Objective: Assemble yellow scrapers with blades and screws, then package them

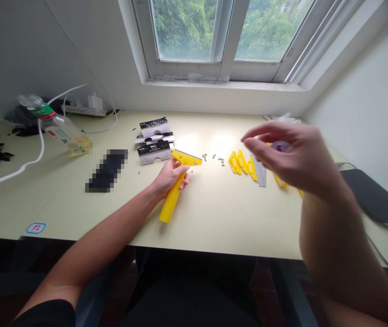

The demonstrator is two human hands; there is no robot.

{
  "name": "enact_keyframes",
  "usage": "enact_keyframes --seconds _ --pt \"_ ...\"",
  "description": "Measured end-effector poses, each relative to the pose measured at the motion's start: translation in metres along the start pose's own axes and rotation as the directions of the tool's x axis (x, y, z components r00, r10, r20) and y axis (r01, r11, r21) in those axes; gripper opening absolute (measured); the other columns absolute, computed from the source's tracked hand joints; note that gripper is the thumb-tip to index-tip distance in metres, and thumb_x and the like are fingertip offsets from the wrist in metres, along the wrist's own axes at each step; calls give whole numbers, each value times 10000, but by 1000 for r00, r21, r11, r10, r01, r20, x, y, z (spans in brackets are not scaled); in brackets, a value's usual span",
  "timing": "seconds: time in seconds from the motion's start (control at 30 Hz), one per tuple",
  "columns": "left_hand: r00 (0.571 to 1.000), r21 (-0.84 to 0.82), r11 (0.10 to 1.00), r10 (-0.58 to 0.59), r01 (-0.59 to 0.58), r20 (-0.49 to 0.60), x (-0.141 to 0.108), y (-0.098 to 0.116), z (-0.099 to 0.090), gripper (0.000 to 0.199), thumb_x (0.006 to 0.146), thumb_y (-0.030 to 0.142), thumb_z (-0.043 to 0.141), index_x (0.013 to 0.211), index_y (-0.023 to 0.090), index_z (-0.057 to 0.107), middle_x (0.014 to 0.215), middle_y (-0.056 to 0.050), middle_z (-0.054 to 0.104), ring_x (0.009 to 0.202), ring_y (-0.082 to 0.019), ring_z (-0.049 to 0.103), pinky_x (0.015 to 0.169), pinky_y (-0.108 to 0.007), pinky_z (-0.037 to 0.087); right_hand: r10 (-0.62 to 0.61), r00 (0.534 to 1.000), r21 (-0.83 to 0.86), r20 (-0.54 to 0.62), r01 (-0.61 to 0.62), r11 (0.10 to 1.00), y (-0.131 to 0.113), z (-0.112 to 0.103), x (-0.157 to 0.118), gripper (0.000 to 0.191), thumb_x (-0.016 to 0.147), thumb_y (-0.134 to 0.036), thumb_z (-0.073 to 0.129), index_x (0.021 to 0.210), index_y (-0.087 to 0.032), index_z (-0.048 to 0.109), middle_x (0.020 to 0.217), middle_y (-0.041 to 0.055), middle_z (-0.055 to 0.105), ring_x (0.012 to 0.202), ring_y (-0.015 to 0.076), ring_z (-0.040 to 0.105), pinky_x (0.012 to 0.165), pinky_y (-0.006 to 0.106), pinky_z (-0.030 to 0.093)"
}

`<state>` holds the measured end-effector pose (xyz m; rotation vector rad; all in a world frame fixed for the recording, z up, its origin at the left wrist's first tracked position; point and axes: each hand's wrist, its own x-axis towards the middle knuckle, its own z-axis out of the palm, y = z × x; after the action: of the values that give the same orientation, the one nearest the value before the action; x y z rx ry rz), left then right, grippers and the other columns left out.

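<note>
My left hand is wrapped around a yellow scraper just below its head. The scraper's wide head, with a grey blade along its top edge, points away from me, and the handle slants down toward the table's front edge. Raised over the right part of the table is my right hand, its fingers bent and the thumb near the index finger. A small round, clear-and-purplish end shows at its palm; the rest is hidden. Several small screws lie between the hands, beside yellow scraper head pieces.
Black-and-white card packages are stacked behind my left hand. A pixelated dark rectangle, a tilted bottle and a white cable are to the left. A dark flat object lies at the right; a window is behind.
</note>
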<state>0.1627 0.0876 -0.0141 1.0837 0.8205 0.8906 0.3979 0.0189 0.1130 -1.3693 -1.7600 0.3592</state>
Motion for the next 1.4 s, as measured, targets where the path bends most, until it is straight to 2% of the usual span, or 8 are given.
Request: enact_keyframes --seconds 0.07,0.17,0.3,0.43,0.67,0.83,1.17,1.4 --pt "1000 0 1000 -3 3 -3 -1 1 1 315 777 224 679 997 187 457 1006 -21 537 472 -47 557 311 -170 357 27 978 -231 205 21 973 -6 17 8 187 870 -369 650 871 -204 737 641 11 652 558 132 576 515 261 399" --pt "1000 -6 1000 1 -1 0 -1 1 1 331 769 232 693 993 188 454 1005 -18 546 474 -46 558 310 -167 353 88 936 -420 341 68 905 5 51 13 199 897 -367 610 966 -221 727 756 41 718 677 174 642 585 265 407" --pt "1000 -18 1000 -4 5 26 -1 -1 2 331 779 253 696 995 191 452 970 -13 566 480 -53 562 319 -169 364 143 913 -506 382 77 859 32 92 3 293 943 -399 562 1144 -204 648 880 76 743 740 207 672 591 272 402" --pt "998 -11 999 -31 31 57 -2 -4 4 300 790 246 677 985 183 459 891 -8 577 469 -69 563 317 -174 359 95 934 -597 345 140 790 43 108 -11 302 973 -420 514 1146 -199 624 931 88 740 728 225 676 561 285 354" --pt "991 14 995 -99 98 87 -2 -4 3 287 807 216 652 1017 168 462 841 -6 562 464 -77 563 324 -180 373 91 919 -642 383 194 742 41 110 -13 290 1001 -260 391 932 -186 663 908 84 735 696 205 661 533 299 277" --pt "987 35 993 -114 110 113 -3 -4 4 285 808 214 652 1030 151 484 875 -30 580 475 -77 569 335 -185 394 101 914 -621 392 182 763 42 107 -13 245 968 -318 473 935 -181 673 912 86 743 744 216 676 558 292 308" --pt "979 64 990 -131 123 156 -2 -5 2 334 806 256 681 1060 140 498 710 -5 591 441 -97 559 348 -188 387 169 902 -617 397 126 777 38 97 -13 152 876 -253 527 875 -190 665 834 77 727 688 206 642 540 290 317" --pt "986 61 990 -134 129 95 -1 -1 0 329 807 241 666 1073 147 496 616 33 545 424 -106 546 365 -196 390 320 769 -654 554 165 738 42 86 -17 227 847 -207 501 671 -181 641 680 87 662 552 184 573 479 294 264"
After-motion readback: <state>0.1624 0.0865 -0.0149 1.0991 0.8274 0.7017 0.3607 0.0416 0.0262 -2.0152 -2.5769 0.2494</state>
